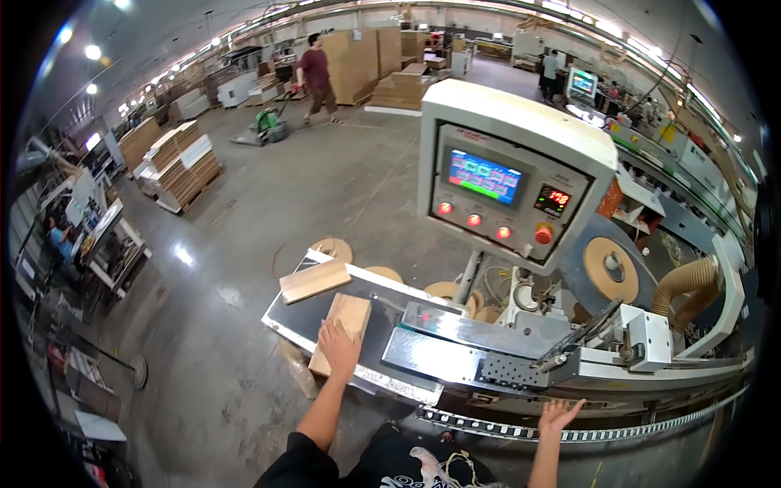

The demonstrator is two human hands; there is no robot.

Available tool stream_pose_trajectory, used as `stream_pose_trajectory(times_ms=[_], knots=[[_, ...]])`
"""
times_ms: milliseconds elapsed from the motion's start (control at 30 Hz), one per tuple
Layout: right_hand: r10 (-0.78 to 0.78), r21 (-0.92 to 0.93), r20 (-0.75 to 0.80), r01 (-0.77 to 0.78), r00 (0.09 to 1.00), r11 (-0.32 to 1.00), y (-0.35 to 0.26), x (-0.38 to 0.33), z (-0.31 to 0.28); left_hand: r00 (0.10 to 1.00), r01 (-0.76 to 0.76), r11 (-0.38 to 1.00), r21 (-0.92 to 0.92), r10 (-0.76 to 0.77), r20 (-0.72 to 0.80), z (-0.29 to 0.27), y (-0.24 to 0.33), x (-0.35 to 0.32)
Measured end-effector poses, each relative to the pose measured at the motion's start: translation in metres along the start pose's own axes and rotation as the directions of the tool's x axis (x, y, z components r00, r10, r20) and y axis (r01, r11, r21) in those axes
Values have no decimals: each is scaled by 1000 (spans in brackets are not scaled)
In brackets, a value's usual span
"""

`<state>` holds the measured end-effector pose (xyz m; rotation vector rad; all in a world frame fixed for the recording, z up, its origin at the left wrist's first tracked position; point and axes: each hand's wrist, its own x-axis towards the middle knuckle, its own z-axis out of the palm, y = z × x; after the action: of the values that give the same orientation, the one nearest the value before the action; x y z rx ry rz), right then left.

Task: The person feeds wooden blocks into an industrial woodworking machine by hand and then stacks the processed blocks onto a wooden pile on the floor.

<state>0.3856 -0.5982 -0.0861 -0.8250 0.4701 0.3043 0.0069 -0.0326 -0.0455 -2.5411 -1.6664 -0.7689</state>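
Observation:
My left hand (337,348) lies with its fingers stretched over a light wooden board (352,311) on the machine's dark side table (381,329). The board overhangs the table's near edge, and whether others lie under it I cannot tell. Beyond it, a second wooden board (316,281) rests slanted at the table's far left corner. My right hand (558,415) is held in the air by the machine's front, palm turned up and fingers apart, with nothing in it. Just beyond that hand runs the toothed feed track (561,433).
A white control panel (504,175) with a lit screen stands over the machine. Behind it sits a large roll of edge band (610,270). Stacked panels (175,167) lie on the floor at left. A person (316,77) pulls a green pallet jack (267,124) farther off.

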Motion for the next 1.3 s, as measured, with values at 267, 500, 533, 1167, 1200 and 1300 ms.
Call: stream_pose_trajectory(times_ms=[267, 500, 533, 1167, 1200, 1300], knots=[[-302, -792, 226, 355, 926, 497, -1, 20, -90, 816, 301, 952, 54, -286, 503, 6, -29, 46], [253, -838, 347, 419, 903, -349, 42, -90, -5, 826, 282, 958, 58, -274, 492, -14, -36, 36], [256, -802, 369, 445, 894, -399, 43, -92, -8, 852, 250, 966, 62, -250, 461, -12, -35, 36], [177, -777, 537, 565, 825, -278, 38, -100, -20, 766, -470, 844, -261, 536, 355, -47, 46, 15], [182, -765, 551, 580, 814, -279, 38, -104, -9, 695, -541, 774, -329, 632, 343, -41, 58, 3], [106, -736, 618, 621, 779, -271, 45, -100, -10, 471, -643, 625, -442, 778, 415, -21, 102, -36]])
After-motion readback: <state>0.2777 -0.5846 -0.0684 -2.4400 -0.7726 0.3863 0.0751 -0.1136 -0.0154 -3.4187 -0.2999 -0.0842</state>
